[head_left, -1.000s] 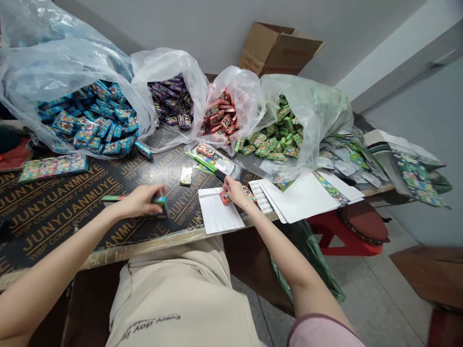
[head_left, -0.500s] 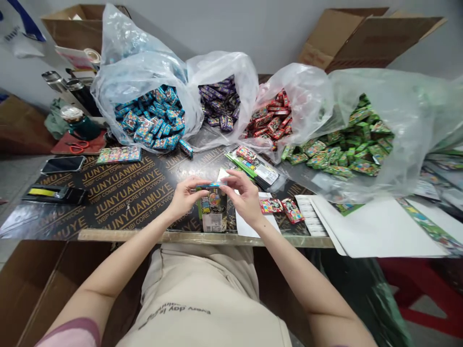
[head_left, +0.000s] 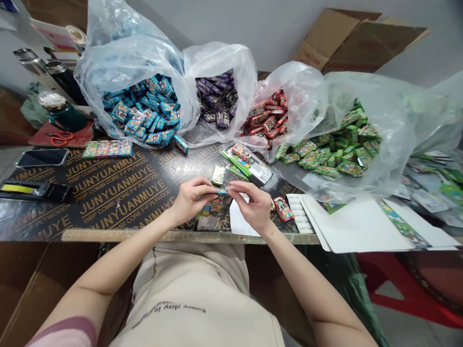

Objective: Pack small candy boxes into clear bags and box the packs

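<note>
My left hand (head_left: 195,200) pinches one end of a small blue box (head_left: 221,192) between thumb and fingers. At its other end, the thumb and fingertips of my right hand (head_left: 251,205) are closed on the same box, which they partly cover. Below the hands lies a dark printed packet (head_left: 209,221), partly in shadow. Just beyond my fingertips is a small green-and-white box (head_left: 218,175). A white sheet (head_left: 240,221) shows under my right hand. Beside that wrist lies a red box (head_left: 283,208), with another mostly hidden.
Clear plastic bags hold heaps of blue boxes (head_left: 152,111), purple boxes (head_left: 217,99), red boxes (head_left: 269,115) and green boxes (head_left: 347,144). Flat packets (head_left: 249,166) lie mid-table, white cards (head_left: 354,224) at right. A phone (head_left: 42,158), scissors (head_left: 61,138) and row of boxes (head_left: 107,148) are at left.
The view has shifted a little. My right hand now covers most of one red box by the sheet. The green-and-white box shows plainly beyond my hands, where only a white piece showed earlier.
</note>
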A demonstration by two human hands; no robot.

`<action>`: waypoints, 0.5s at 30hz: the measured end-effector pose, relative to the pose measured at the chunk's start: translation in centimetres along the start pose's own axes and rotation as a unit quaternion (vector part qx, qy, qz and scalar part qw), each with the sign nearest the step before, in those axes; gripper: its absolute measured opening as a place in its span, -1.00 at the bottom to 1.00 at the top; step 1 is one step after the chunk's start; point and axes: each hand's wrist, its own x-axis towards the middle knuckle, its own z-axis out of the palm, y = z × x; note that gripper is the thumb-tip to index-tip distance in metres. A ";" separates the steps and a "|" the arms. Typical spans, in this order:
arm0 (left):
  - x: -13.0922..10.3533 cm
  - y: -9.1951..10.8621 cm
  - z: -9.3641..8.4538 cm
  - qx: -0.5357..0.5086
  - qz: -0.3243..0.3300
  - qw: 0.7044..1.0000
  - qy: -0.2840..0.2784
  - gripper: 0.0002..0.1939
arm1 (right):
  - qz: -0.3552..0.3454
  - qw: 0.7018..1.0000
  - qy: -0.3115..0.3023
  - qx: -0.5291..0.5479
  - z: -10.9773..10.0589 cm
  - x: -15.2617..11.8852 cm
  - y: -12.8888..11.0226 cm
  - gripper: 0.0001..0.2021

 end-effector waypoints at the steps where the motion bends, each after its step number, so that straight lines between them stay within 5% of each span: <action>1: 0.0 0.1 0.0 0.005 0.007 1.000 -0.002 -0.88 | -0.005 1.000 -0.006 0.002 -0.1 0.0 -0.1 -0.80; 6: -0.2 0.4 0.0 0.027 0.021 0.999 0.005 -0.88 | 0.051 0.997 -0.034 0.043 -0.3 0.1 -0.5 -0.73; 12: -0.7 0.4 0.0 0.052 0.055 0.997 -0.011 -0.84 | -0.121 0.984 -0.077 -0.106 -0.8 -1.0 -0.4 -0.85; 15: -0.7 0.5 -0.3 0.043 0.024 0.998 -0.028 -0.85 | -0.118 0.983 -0.064 -0.123 -1.4 -0.1 -1.3 -0.87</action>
